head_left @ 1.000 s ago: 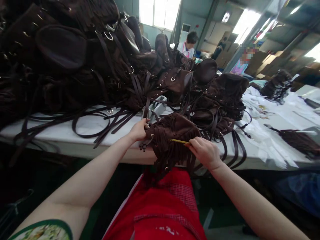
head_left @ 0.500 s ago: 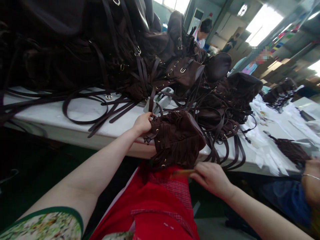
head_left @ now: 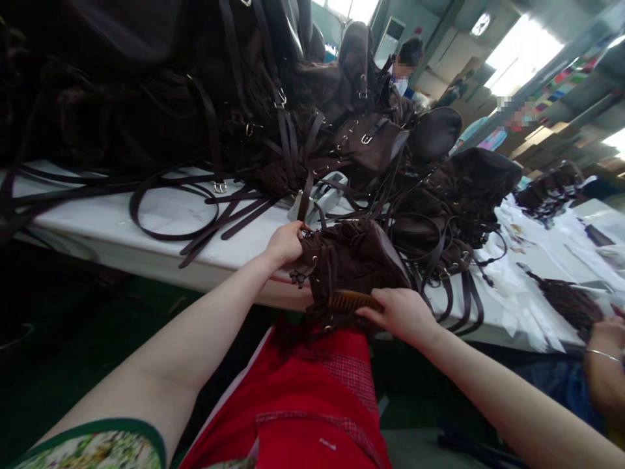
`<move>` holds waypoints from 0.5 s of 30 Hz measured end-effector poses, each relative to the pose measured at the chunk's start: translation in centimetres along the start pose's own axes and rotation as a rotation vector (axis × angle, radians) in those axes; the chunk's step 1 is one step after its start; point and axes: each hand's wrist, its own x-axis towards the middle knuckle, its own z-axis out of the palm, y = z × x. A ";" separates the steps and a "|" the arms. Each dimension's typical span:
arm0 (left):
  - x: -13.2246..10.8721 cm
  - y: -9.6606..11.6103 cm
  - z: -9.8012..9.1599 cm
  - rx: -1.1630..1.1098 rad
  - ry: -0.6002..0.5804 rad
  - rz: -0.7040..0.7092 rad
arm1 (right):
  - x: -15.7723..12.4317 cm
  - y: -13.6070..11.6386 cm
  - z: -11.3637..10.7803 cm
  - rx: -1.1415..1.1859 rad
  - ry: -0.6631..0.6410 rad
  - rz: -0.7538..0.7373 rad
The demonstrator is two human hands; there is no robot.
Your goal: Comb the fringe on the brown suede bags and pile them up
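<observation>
A dark brown fringed bag (head_left: 361, 260) lies at the front edge of the white table (head_left: 254, 251), its lower part hanging over the edge. My left hand (head_left: 287, 244) is closed on the gathered top of this bag, at its left end; the fingertips are partly hidden. In my right hand (head_left: 403, 312) is a brown comb (head_left: 352, 299), held by one end. The comb's teeth point down and lie against the fringe on the bag's front. Metal eyelets and a small tassel show near the bag's opening.
Many dark brown bags (head_left: 303, 85) with straps and buckles are heaped along the table's back. A grey-white device (head_left: 325, 192) stands behind my bag. White sheets (head_left: 530, 280) lie to the right, near a co-worker's hand (head_left: 605, 345) at another fringed bag (head_left: 564, 296).
My right hand has lifted the comb from below the bag up onto its fringe. My left hand keeps its hold on the bag. The view has shifted slightly.
</observation>
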 end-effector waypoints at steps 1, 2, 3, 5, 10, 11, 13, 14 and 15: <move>0.0 0.0 0.0 -0.003 0.002 -0.003 | -0.9 0.0 0.6 0.020 -0.056 -0.060; 0.1 -0.1 0.0 -0.003 0.005 -0.005 | -1.8 -0.1 1.1 0.041 -0.116 -0.138; 0.1 -0.1 0.0 -0.003 0.007 -0.006 | -2.6 -0.2 1.5 0.064 -0.169 -0.222; 0.1 -0.1 0.0 0.000 0.006 -0.007 | -3.4 -0.6 1.6 0.112 -0.216 -0.333; 0.0 0.1 0.0 0.007 -0.003 -0.014 | -0.5 -1.4 -1.9 0.078 0.055 -0.082; 0.0 0.1 0.0 0.009 -0.003 -0.016 | 0.5 -1.6 -2.6 0.041 0.113 -0.009; -0.1 0.1 0.0 0.014 -0.003 -0.019 | 2.3 -1.9 -3.3 -0.015 0.162 0.082; -0.2 0.2 0.0 0.017 -0.003 -0.018 | 2.9 -2.0 -3.2 -0.024 0.157 0.095; -0.2 0.2 -0.1 0.018 -0.004 -0.015 | 3.2 -2.2 -3.0 -0.016 0.141 0.089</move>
